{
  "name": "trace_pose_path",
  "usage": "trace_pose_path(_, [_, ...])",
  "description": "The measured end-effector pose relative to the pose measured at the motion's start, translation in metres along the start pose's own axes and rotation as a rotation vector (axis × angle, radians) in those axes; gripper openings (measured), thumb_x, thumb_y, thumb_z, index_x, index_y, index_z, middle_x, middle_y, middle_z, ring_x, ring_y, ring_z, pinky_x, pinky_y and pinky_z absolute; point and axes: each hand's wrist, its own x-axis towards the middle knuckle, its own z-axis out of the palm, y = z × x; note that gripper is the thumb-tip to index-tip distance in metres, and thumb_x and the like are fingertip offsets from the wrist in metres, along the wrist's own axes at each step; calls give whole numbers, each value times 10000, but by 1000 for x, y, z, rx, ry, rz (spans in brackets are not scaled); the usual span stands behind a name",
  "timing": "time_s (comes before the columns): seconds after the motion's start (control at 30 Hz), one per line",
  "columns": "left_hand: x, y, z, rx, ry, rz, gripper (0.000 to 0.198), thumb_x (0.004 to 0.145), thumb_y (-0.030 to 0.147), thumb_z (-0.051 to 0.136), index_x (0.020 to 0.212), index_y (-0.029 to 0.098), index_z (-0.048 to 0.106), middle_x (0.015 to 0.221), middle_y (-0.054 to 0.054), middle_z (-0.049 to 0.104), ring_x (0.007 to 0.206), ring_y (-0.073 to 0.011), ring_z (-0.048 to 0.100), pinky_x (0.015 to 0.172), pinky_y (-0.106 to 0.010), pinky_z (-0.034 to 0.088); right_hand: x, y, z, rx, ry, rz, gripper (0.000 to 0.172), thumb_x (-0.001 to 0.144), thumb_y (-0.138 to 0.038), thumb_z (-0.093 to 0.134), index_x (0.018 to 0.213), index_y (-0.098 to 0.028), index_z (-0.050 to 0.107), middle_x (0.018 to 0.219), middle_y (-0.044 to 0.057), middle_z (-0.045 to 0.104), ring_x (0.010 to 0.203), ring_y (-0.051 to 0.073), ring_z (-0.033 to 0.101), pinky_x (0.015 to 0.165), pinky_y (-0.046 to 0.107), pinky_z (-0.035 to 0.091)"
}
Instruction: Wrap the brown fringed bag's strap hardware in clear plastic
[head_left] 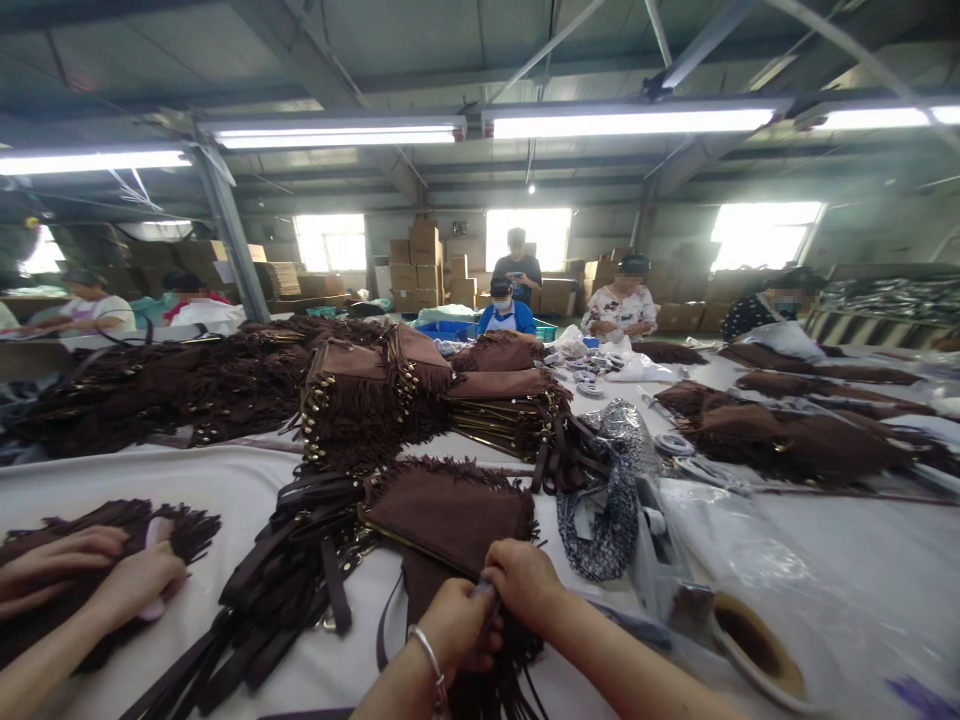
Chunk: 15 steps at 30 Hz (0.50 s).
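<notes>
My left hand [459, 622], with a bracelet on its wrist, is closed at the front middle of the table. Against it, my right hand [521, 580] is also closed, the fingertips of both meeting. A small greyish bit shows between the fingers, too little to name. Just beyond them lies a dark brown fringed bag [454, 510] with a zip along its edge, and more brown cloth and fringe hangs under my hands. Left of the bag is a heap of brown straps [281, 570] with metal clasps.
Stacked fringed bags [495, 385] stand behind. At right are a patterned scarf [600, 530], a grey bin [660, 550], a tape roll [757, 650] and plastic film [795, 560]. At left, a co-worker's hands [135, 580] press a pinkish tool onto brown fringed material. Other people sit farther back.
</notes>
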Motion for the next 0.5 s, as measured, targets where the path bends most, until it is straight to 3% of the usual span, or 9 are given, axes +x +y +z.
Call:
trace_pose_path(0.07, [1,-1,-2,-14,-5,-11,287,781,448,589,747,167,542,611,-2,572,432,-93,486,403,-225,387,-1,1,0,1,8,-4,113,783,-299,594,774,-241,690,828,21,711,794,187,630,676,270,370])
trace_pose_path(0.17, [1,-4,-4,-63,-24,-20,349,741,514,615,707,194,479,558,56,482,368,-36,325,356,-169,221,-4,7,-4,8,36,13,140,820,-287,554,810,-227,680,840,33,700,816,188,625,708,270,385])
trace_pose_path(0.27, [-6,-9,-7,-129,-60,-17,412,666,552,665,722,208,446,589,67,474,379,-17,271,367,-165,109,-12,15,-12,22,61,16,178,840,-233,512,899,-217,678,902,47,687,875,184,616,772,265,403])
trace_pose_path(0.4, [-16,-13,-9,-220,-106,-14,363,625,421,710,785,200,472,650,62,502,412,-8,299,390,-159,100,-27,19,-18,148,35,-116,233,808,-177,531,981,-229,679,972,35,655,940,160,594,850,236,413])
trace_pose_path(0.5, [-23,-14,-8,-298,-145,-6,325,593,256,695,864,187,530,725,41,555,435,-8,353,393,-150,130,-32,12,-17,240,22,-123,247,771,-160,557,964,-229,695,976,40,636,947,167,585,869,250,423])
